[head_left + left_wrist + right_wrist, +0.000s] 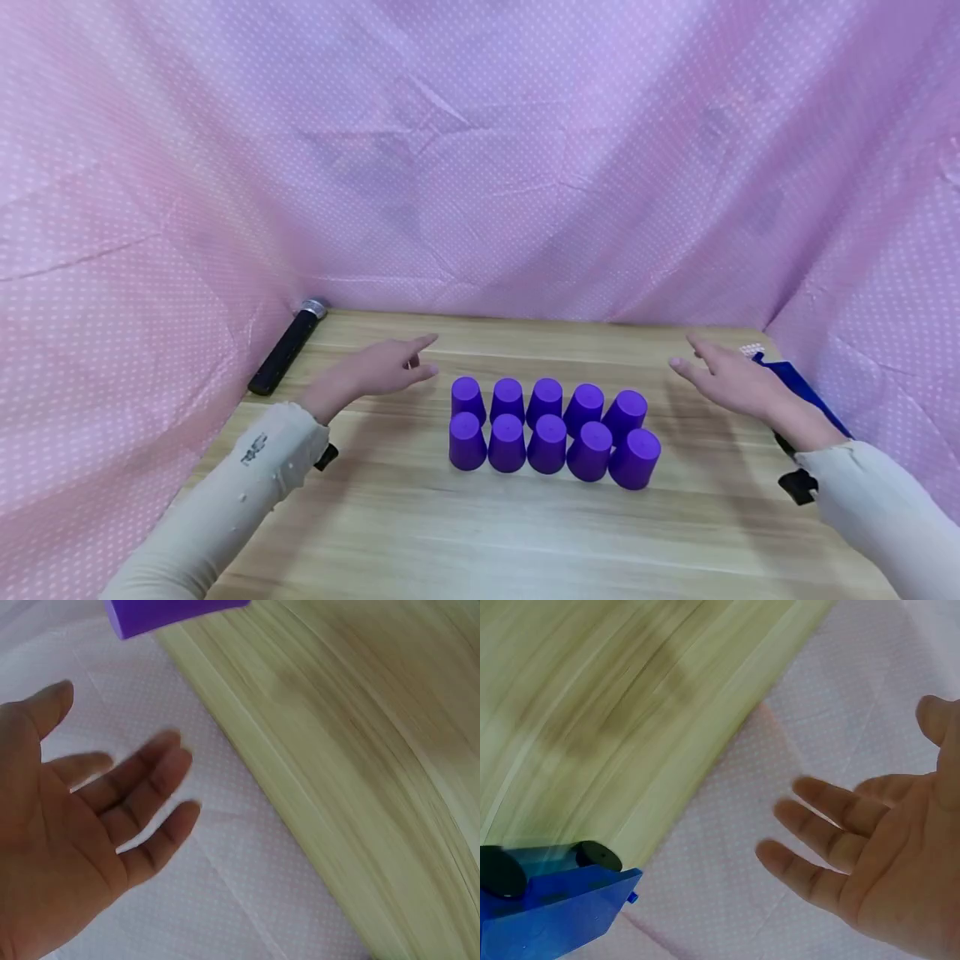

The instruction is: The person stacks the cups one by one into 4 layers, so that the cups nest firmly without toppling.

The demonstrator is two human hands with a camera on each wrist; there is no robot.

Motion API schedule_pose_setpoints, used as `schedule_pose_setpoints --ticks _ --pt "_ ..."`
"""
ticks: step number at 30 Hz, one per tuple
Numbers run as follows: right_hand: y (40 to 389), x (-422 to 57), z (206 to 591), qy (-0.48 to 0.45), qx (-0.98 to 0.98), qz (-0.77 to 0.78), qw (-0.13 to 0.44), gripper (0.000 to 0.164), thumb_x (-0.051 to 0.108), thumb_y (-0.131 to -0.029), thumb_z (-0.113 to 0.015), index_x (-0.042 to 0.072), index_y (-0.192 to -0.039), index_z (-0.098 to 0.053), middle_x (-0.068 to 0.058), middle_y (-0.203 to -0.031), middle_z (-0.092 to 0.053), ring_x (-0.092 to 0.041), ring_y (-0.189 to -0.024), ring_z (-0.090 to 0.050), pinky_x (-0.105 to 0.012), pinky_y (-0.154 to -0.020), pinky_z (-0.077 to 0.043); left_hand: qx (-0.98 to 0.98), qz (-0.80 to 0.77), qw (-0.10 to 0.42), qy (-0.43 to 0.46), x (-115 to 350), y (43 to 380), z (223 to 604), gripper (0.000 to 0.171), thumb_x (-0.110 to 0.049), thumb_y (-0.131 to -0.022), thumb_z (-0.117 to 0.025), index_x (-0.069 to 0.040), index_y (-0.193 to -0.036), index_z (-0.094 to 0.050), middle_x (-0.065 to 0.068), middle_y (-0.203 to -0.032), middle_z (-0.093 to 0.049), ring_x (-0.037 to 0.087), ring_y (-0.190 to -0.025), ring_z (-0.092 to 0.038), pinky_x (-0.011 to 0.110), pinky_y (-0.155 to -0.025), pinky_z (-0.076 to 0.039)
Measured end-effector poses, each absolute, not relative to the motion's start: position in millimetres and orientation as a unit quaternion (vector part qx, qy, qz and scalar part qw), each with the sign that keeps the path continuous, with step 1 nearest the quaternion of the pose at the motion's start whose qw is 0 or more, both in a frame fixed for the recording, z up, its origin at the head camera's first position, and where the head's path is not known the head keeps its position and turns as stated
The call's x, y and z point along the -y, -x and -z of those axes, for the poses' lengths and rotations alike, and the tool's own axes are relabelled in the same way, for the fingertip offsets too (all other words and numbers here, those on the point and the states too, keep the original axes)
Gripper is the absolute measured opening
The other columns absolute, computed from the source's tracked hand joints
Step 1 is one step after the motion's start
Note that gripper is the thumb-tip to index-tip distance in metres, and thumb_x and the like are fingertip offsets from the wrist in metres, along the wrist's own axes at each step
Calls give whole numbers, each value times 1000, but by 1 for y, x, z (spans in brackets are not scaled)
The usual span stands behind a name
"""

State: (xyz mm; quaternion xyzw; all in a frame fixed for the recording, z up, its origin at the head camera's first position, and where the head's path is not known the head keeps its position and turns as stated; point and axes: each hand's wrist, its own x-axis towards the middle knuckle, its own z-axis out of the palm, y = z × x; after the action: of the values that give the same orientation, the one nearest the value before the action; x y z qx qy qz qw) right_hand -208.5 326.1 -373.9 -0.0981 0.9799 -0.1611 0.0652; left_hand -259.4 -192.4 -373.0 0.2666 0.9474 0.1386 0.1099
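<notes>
Several purple cups stand upside down in two rows on the wooden table, a back row (507, 400) and a front row (547, 446). To the left of them my left hand (378, 367) hovers over the table, fingers extended and loosely spread, holding nothing. On the opposite side of the cups, my right hand (731, 379) is also raised with relaxed fingers and an empty palm. The left wrist view catches the edge of one purple cup (176, 613) beyond the left hand (90, 817). Empty fingers of the right hand (855, 847) show in the right wrist view.
A black microphone (285, 350) with a silver head lies at the table's left edge. Beyond the right hand is a blue object (562, 915) with black wheels, partly hidden by the forearm in the head view. Pink dotted cloth (480, 167) surrounds the wooden table (480, 533).
</notes>
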Motion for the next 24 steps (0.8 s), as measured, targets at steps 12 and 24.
schedule_pose_setpoints --ticks 12,24 --pt "194 -296 377 134 -977 154 61 68 51 -99 -55 1 -145 -48 1 -83 -62 -11 -67 -53 -30 -58 -42 -922 -161 153 -317 171 255 378 71 -54 -95 -62 -17 -152 -43 -6 -83 -64 8 -73 -57 31 -72 -48" --pt "187 -274 386 180 -966 165 87 70 57 -92 -63 5 -139 -57 7 -70 -54 -7 -60 -47 -26 -54 -38 -918 -142 157 -335 157 254 387 68 -54 -91 -67 -15 -144 -51 -6 -78 -60 8 -69 -53 28 -67 -46"
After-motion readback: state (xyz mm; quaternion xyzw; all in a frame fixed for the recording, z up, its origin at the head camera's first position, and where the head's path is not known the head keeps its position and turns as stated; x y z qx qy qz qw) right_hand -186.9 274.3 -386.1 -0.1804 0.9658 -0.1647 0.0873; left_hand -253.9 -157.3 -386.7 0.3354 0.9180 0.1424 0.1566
